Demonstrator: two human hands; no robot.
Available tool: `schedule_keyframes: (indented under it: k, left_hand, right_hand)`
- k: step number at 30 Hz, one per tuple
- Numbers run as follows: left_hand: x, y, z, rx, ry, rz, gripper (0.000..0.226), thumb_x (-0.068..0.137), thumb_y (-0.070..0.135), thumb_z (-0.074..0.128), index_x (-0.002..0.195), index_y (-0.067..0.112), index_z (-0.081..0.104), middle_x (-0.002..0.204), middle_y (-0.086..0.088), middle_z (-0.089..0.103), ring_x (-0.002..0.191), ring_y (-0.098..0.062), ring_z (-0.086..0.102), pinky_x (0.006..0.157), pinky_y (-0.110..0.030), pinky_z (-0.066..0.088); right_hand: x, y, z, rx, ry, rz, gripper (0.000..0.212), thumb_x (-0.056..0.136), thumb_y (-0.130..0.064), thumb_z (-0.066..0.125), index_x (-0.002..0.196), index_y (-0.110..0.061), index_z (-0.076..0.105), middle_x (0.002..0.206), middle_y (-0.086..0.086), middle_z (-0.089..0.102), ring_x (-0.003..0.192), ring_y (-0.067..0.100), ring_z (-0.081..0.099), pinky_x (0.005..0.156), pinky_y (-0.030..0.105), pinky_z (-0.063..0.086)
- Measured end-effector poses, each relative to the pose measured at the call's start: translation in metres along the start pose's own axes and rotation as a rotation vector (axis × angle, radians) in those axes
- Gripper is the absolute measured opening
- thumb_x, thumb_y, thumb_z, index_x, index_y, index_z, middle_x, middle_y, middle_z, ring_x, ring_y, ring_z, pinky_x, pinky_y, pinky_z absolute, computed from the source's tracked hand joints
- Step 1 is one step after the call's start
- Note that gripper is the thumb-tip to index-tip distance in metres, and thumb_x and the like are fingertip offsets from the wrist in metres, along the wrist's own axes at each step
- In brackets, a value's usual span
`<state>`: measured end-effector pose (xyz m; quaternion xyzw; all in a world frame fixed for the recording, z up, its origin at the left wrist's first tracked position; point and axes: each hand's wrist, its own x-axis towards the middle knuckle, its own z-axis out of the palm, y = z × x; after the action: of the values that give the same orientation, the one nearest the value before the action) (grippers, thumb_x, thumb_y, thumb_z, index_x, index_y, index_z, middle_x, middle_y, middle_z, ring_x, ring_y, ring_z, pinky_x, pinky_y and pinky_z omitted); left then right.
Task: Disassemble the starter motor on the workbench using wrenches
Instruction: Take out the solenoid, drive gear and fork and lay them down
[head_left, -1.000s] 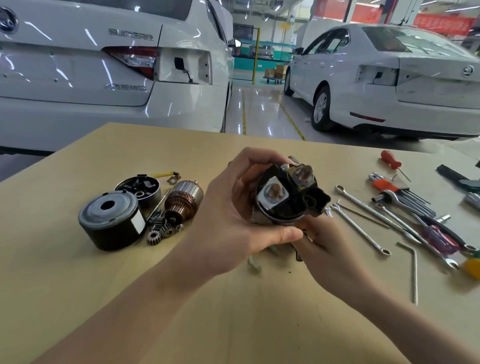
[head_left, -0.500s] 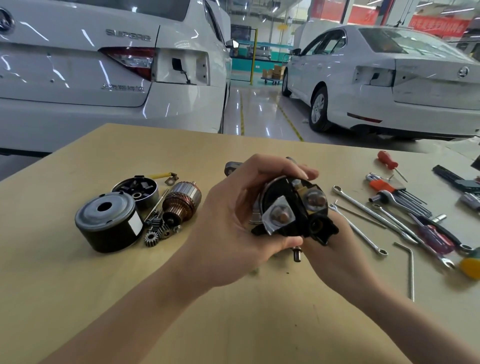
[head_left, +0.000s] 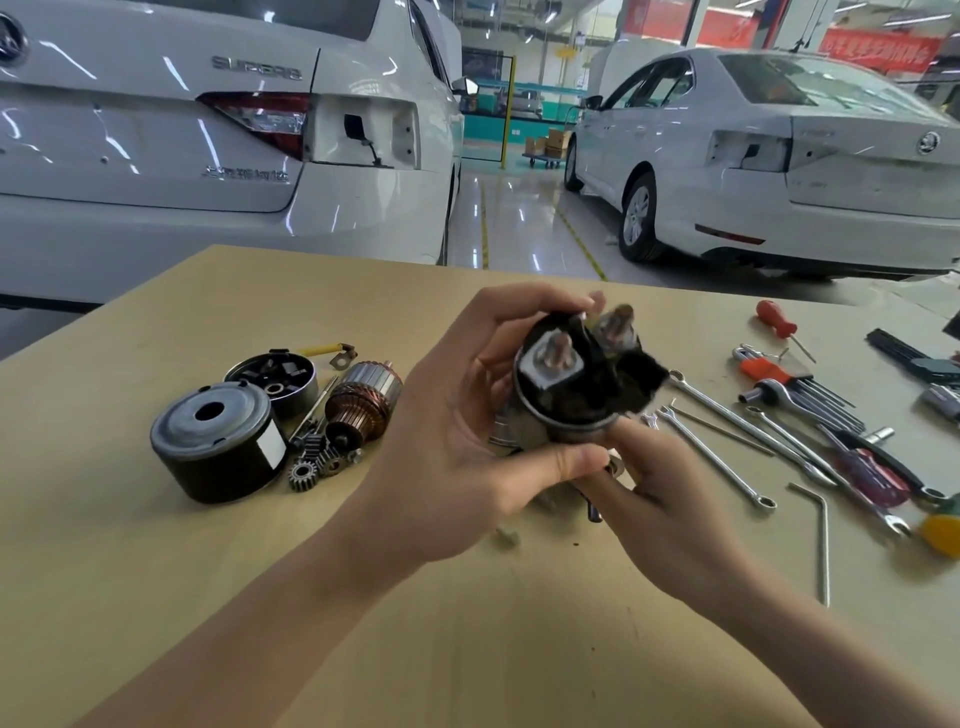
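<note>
Held up over the wooden table (head_left: 156, 597): a black motor part (head_left: 576, 382), a bit blurry, with 2 bolts on top. Left hand (head_left: 467, 447) wrapped around it. Right hand (head_left: 670, 499) gripping it from below. Wrenches (head_left: 722, 457) lying to the right.

Single head view, looking forward and down, close over workbench (head_left: 156, 597); white cars (head_left: 779, 171) beyond
</note>
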<state>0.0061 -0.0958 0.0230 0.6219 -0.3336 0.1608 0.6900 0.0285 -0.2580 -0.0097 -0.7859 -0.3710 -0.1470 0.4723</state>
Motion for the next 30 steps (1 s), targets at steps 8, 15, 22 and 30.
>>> schedule_keyframes:
  k: [8, 15, 22, 30]
  left_hand:
    - [0.002, 0.005, -0.003, -0.036, 0.095, -0.096, 0.064, 0.064, -0.005, 0.077, 0.120, 0.011, 0.049, 0.111, -0.012, 0.067, 0.101, -0.031, 0.066, 0.083, -0.043, 0.056]
    - [0.006, 0.002, -0.016, -0.215, 0.133, -0.284, 0.056, 0.064, 0.001, 0.076, 0.116, 0.007, 0.057, 0.106, -0.020, 0.070, 0.094, -0.033, 0.069, 0.075, -0.038, 0.056]
    - [0.017, -0.014, -0.041, 0.100, 0.497, -0.622, 0.046, 0.073, 0.030, 0.069, 0.116, 0.016, 0.059, 0.095, -0.011, 0.068, 0.076, -0.029, 0.069, 0.055, -0.031, 0.051]
    - [0.003, -0.037, -0.041, 1.013, 0.244, -0.488, 0.040, 0.090, 0.029, 0.061, 0.123, 0.015, 0.042, 0.096, -0.001, 0.056, 0.073, -0.013, 0.051, 0.058, -0.025, 0.035]
  right_hand:
    - [-0.003, -0.003, 0.000, 0.016, -0.010, -0.015, 0.025, 0.091, -0.033, 0.056, 0.085, -0.013, 0.070, 0.068, -0.001, 0.062, 0.061, 0.015, 0.051, 0.058, 0.028, 0.042]
    - [-0.004, -0.009, 0.006, 0.200, -0.053, 0.157, 0.035, 0.083, -0.055, 0.061, 0.089, -0.022, 0.071, 0.073, -0.001, 0.070, 0.064, 0.012, 0.062, 0.060, 0.030, 0.050]
    - [-0.005, -0.007, 0.007, 0.117, -0.133, 0.185, 0.017, 0.086, -0.038, 0.060, 0.101, -0.035, 0.067, 0.082, -0.013, 0.070, 0.074, 0.010, 0.065, 0.067, 0.020, 0.050]
    - [0.000, -0.006, -0.006, 0.180, 0.026, 0.252, 0.027, 0.086, -0.014, 0.055, 0.100, -0.034, 0.067, 0.079, 0.000, 0.071, 0.067, 0.020, 0.062, 0.063, 0.043, 0.052]
